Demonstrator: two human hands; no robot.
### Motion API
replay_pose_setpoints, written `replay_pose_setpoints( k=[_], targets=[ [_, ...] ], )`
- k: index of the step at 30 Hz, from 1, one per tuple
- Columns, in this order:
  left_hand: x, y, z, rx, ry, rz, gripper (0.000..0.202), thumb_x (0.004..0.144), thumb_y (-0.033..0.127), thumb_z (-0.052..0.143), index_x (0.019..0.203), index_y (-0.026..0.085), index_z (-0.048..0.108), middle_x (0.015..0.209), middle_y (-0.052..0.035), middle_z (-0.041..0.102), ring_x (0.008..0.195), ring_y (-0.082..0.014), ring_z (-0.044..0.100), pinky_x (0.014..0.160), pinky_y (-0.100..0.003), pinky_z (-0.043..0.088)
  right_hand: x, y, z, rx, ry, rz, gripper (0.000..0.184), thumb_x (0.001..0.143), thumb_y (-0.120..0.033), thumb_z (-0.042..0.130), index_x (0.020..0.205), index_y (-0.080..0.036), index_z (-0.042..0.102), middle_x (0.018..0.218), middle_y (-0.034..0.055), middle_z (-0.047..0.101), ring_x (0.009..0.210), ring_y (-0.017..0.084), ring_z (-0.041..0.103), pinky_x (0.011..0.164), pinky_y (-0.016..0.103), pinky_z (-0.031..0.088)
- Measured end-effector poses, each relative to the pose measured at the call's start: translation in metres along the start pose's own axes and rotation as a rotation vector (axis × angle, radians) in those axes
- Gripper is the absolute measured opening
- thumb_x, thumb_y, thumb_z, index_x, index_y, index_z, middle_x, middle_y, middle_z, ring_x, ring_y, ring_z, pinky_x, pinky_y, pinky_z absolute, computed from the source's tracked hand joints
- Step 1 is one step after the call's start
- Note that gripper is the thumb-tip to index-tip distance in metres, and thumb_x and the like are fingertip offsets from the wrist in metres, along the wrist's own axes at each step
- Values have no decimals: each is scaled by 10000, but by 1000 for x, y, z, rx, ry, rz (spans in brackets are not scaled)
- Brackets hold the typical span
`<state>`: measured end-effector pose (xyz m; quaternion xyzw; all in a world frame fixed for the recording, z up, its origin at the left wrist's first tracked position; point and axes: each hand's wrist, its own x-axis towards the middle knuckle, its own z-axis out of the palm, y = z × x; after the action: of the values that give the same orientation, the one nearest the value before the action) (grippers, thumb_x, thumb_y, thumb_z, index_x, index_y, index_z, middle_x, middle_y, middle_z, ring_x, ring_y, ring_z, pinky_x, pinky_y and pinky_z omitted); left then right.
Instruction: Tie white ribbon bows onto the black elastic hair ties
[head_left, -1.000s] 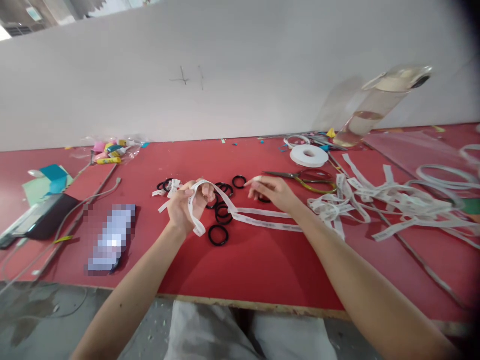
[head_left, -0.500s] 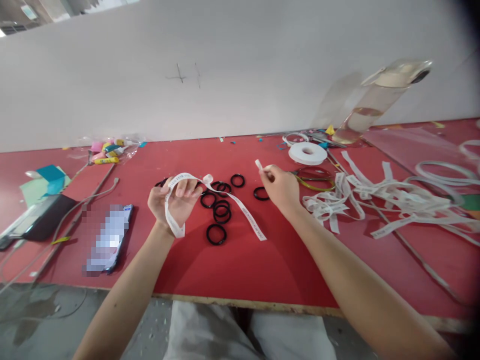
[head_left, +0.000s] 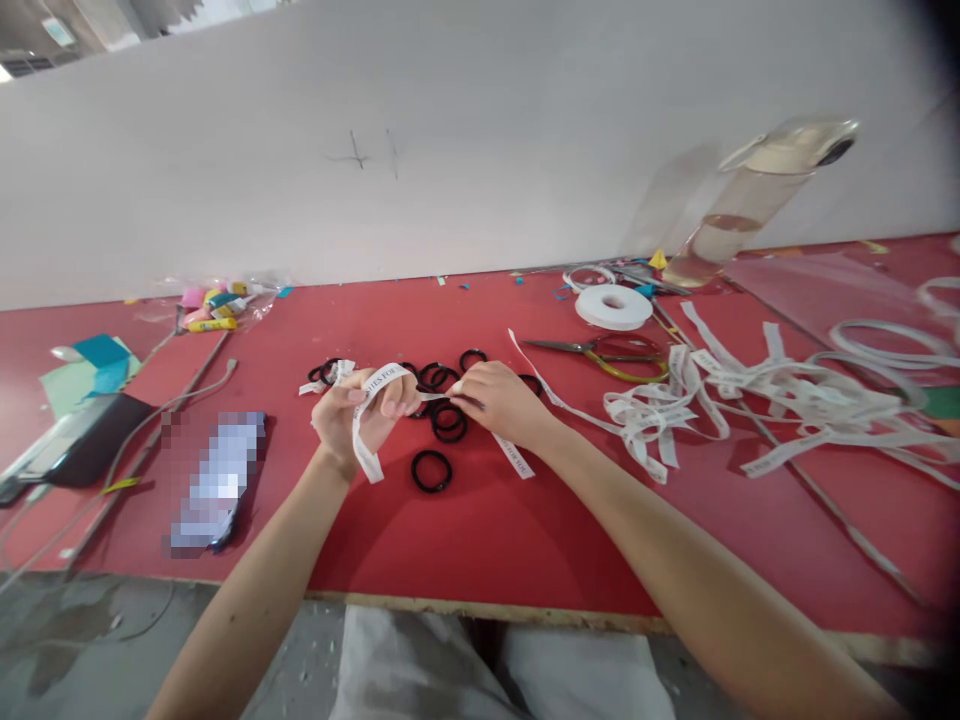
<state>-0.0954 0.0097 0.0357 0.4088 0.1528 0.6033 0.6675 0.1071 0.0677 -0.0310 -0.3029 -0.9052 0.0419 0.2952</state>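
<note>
My left hand [head_left: 361, 418] is raised over the table, fingers curled, with a white printed ribbon [head_left: 367, 455] looped over them and hanging down beside the palm. My right hand [head_left: 501, 402] has its thumb and fingers pinched on the ribbon just right of the left fingertips. A short stretch of ribbon runs between the two hands, and a printed tail slants out below the right hand. Several black rings, which look like hair ties, lie beneath and around the hands; one black ring [head_left: 432, 489] lies apart, nearer the front.
Scissors [head_left: 636, 372] lie right of my right hand, before a white ribbon roll [head_left: 615, 307]. Piled ribbon strips [head_left: 649, 412] cover the right side. A tilted-looking bottle [head_left: 724, 240] stands at the back wall. On the left are a phone [head_left: 221, 480], a cable and a dark case [head_left: 97, 435].
My right hand has moved left and down to meet the left hand at the ribbon. The scissor blades and a ribbon strand beside them have come into sight. My left hand has shifted slightly right.
</note>
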Motion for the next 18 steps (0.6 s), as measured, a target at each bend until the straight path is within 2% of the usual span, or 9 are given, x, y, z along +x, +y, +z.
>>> replay_pose_setpoints(
  k=[3, 7, 9, 11, 13, 18],
  targets=[
    [-1, 0, -1, 24, 4, -9, 369, 630, 268, 579, 417, 160, 298, 488, -27, 413, 522, -116, 413, 567, -300, 346, -3, 6, -3, -27, 90, 91, 155, 950, -236, 538, 907, -213, 685, 876, 49, 728, 852, 215, 632, 816, 368, 452],
    [-1, -2, -4, 60, -46, -20, 318, 666, 273, 578, 425, 167, 399, 512, -37, 452, 555, -133, 460, 579, -302, 372, -10, 23, -19, -170, 412, 429, 181, 938, -221, 492, 990, -201, 665, 960, 93, 717, 925, 273, 627, 849, 423, 482],
    [-1, -5, -5, 125, -57, -48, 279, 696, 275, 580, 465, 166, 468, 535, -41, 483, 574, -146, 485, 594, -308, 380, -12, 26, -25, -196, 529, 466, 215, 922, -212, 492, 1079, -197, 637, 1057, 118, 690, 1024, 306, 601, 900, 477, 484],
    [-1, -7, -6, 194, -65, -105, 264, 718, 270, 593, 495, 162, 504, 566, -48, 525, 605, -159, 520, 617, -310, 388, -11, 22, -28, -128, 583, 404, 266, 932, -203, 472, 1165, -211, 599, 1130, 120, 666, 1087, 300, 585, 948, 497, 481],
    [-1, -10, -5, 243, -83, -162, 252, 728, 265, 614, 520, 155, 525, 599, -57, 572, 634, -170, 554, 644, -310, 405, -8, 10, -26, -47, 576, 311, 291, 948, -207, 458, 1214, -226, 576, 1134, 116, 655, 1103, 285, 584, 969, 493, 486],
    [-5, -16, -4, 314, -181, -313, 269, 818, 270, 635, 603, 137, 543, 664, -64, 646, 620, -162, 616, 660, -302, 465, 1, -23, -12, 119, 324, -49, 435, 950, -232, 513, 1380, -261, 461, 1184, 117, 630, 1124, 271, 585, 957, 474, 506]
  ],
)
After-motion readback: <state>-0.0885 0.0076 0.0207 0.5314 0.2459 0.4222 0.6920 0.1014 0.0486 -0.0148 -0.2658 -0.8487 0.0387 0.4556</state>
